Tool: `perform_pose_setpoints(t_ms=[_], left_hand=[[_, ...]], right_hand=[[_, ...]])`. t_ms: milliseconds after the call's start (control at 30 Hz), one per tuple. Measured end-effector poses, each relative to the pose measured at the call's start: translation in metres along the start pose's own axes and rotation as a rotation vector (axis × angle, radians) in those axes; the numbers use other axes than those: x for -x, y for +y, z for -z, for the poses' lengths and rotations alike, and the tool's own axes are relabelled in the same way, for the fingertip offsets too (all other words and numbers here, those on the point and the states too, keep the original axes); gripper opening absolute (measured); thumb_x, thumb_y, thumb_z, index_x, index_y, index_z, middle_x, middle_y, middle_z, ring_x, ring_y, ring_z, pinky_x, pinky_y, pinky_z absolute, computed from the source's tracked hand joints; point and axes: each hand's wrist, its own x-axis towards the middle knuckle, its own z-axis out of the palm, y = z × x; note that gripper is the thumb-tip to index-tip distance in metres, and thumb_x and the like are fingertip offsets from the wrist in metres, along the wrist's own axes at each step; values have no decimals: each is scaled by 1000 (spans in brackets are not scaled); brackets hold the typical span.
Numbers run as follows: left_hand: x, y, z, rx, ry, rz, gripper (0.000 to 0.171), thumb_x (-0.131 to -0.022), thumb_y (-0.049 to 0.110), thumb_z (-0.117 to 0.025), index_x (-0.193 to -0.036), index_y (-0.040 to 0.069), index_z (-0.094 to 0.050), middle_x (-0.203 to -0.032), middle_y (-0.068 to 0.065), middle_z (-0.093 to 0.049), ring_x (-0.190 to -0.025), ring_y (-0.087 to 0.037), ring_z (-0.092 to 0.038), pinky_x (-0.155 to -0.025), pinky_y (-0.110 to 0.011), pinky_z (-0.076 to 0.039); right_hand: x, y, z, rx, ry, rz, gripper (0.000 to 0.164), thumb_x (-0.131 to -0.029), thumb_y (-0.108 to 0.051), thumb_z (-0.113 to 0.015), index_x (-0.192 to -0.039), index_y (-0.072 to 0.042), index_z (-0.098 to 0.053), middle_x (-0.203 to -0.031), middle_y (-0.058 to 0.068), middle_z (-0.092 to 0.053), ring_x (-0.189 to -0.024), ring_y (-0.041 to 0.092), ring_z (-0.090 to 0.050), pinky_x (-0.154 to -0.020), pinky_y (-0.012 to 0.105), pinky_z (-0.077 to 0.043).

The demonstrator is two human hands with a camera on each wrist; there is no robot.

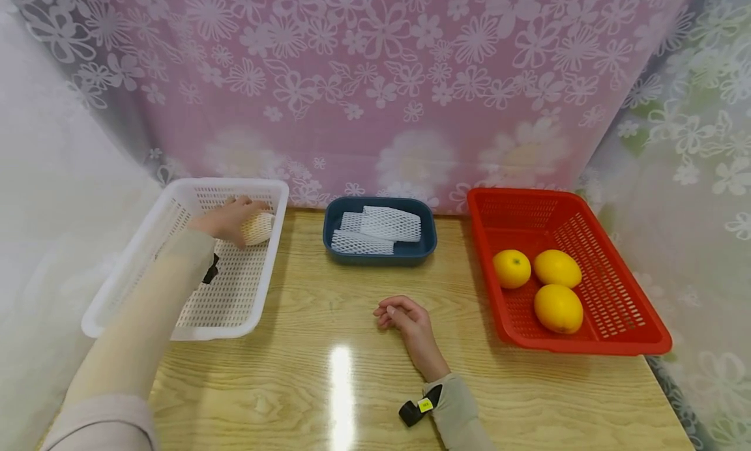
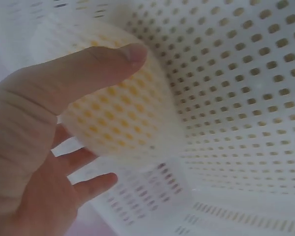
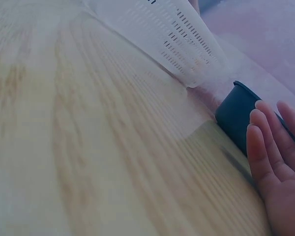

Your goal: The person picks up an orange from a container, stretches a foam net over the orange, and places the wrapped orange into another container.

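Note:
In the head view my left hand (image 1: 229, 219) reaches into the far right part of a white plastic basket (image 1: 231, 311). It holds a yellow fruit in a white foam net (image 1: 259, 229) close to the basket's side wall. The left wrist view shows the thumb lying across the netted fruit (image 2: 119, 115), with yellow showing through the mesh; the other fingers are below and partly behind it. My right hand (image 1: 411, 327) is over the wooden table, fingers loosely bent and holding nothing. Nearest to it is a dark blue tray (image 1: 381, 259).
Several white foam nets (image 1: 390, 224) lie in the blue tray at the back middle. On the right stands a red basket (image 1: 587, 347) with three yellow fruits (image 1: 559, 308). A flowered pink cloth (image 1: 352, 112) hangs behind the wooden table (image 1: 281, 386).

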Motion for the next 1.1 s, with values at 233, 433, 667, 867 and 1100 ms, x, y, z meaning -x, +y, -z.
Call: perform_pose_setpoints(t_ms=[233,433,667,867,1100], left_hand=[[14,30,34,-17,-18,-43,80,-76,4,-81,-146,5,-43,-141,-28,-39,-128,-53,-35,-93,-68,-41],[30,66,60,88,147,-83,45,-99,20,-60,-135,-3,-49,-134,-32,-49,-123,-50,-45,-97,-63,-39],[61,134,43,412,313,-242,36,-101,23,-58,-132,5,-56,-134,-16,-56,-122,-35,-52,-101,-53,-41],[83,180,-7,733,226,-385,34,-101,19,-59,-134,11,-56,-132,-6,-58,-120,-25,-55,-98,-46,-47],[76,205,-67,1071,197,-457,31,-101,14,-58,-130,1,-56,-127,-16,-60,-118,-33,-57,-97,-45,-49]], right_hand=[[0,0,1,7,1,16,33,-101,-8,-53,-114,23,-53,-99,19,-69,-82,21,-66,-76,33,-56],[0,2,0,-1,1,4,32,-101,-8,-54,-114,21,-54,-99,18,-69,-83,21,-66,-77,33,-55],[0,2,0,0,13,1,33,-101,-9,-54,-114,21,-55,-98,19,-69,-82,21,-66,-76,33,-56],[0,2,1,9,11,0,34,-101,-11,-55,-114,21,-55,-99,21,-69,-83,22,-67,-76,35,-55],[0,2,0,13,12,-8,33,-102,-12,-55,-114,19,-56,-99,17,-70,-84,21,-67,-77,34,-55]])
